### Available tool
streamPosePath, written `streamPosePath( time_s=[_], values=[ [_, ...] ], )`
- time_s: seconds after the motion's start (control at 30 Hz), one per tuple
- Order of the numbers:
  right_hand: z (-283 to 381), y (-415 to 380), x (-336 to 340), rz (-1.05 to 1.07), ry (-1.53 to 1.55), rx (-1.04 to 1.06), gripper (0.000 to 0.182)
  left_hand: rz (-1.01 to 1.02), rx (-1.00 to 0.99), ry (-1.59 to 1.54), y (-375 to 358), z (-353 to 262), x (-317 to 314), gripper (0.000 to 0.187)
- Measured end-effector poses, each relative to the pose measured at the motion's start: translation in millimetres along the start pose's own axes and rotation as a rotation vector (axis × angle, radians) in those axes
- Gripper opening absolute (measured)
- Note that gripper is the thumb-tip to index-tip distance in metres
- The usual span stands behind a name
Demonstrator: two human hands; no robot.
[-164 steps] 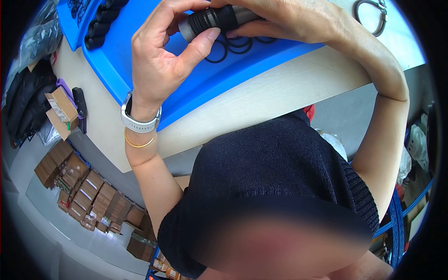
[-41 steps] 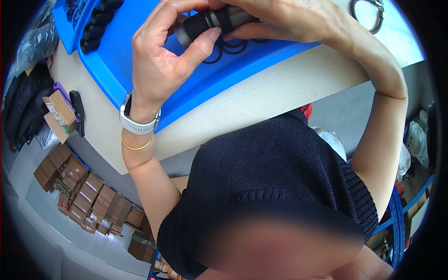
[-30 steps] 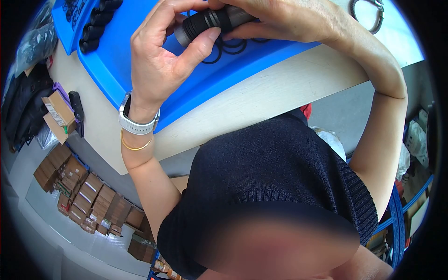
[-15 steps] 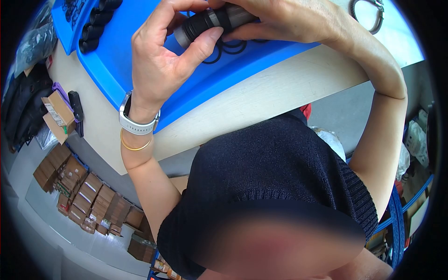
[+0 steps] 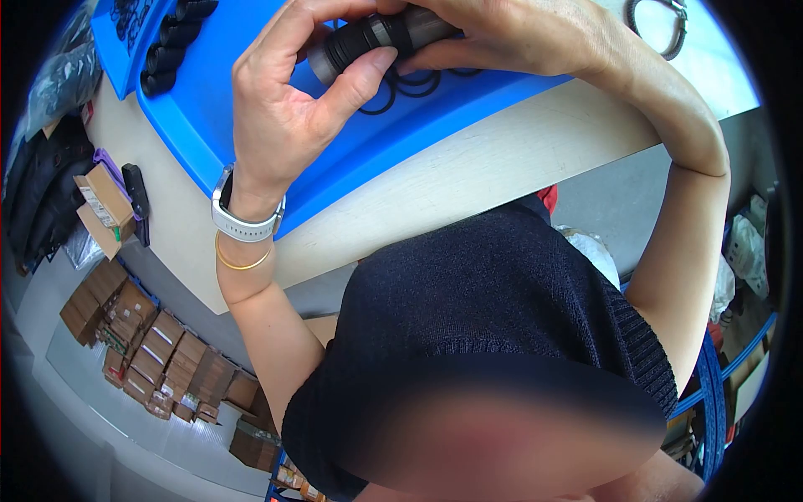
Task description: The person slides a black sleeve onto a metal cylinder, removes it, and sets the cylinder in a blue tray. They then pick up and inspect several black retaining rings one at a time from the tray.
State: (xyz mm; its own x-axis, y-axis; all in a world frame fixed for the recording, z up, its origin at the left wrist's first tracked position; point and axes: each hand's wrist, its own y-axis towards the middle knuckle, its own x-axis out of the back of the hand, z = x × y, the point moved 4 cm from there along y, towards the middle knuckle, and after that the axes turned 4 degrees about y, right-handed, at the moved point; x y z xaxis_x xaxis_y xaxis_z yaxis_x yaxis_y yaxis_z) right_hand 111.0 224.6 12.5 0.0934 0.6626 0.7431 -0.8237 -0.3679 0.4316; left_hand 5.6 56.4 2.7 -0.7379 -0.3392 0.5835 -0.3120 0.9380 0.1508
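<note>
A dark grey cylinder with a ribbed black section is held between both hands near the top edge of the view. My left hand is wrapped round its ribbed end, the thumb pressed along the near side. From the other side, my right hand grips the smoother right part; some of its fingertips lie outside the view. Just beneath the cylinder, several thin black rings lie in a blue tray. Along the tray's left side stand several short black cylinders in a row.
A smaller blue tray with small dark rings adjoins on the left. A black cord loop lies at the upper right. An opened cardboard box and a black object sit at the table's left edge. Cartons stand on the floor.
My left hand and the ribbed end of the cylinder have shifted slightly left. The right hand keeps nearly the same place, and both hands still hold the cylinder.
</note>
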Motion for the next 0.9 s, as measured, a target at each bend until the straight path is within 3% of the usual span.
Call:
streamPosePath(
  time_s=[0.37,0.9],
  values=[
    [-2.6,-1.3,-3.6,-0.037,-0.004,0.057,0.046,0.0,0.037,0.027,0.2,0.8,-1.1,0.038],
    [-2.0,-0.1,-2.5,0.016,0.01,-0.024,0.048,-0.01,0.008,0.034,0.2,0.1,-1.4,0.039]
  ],
)
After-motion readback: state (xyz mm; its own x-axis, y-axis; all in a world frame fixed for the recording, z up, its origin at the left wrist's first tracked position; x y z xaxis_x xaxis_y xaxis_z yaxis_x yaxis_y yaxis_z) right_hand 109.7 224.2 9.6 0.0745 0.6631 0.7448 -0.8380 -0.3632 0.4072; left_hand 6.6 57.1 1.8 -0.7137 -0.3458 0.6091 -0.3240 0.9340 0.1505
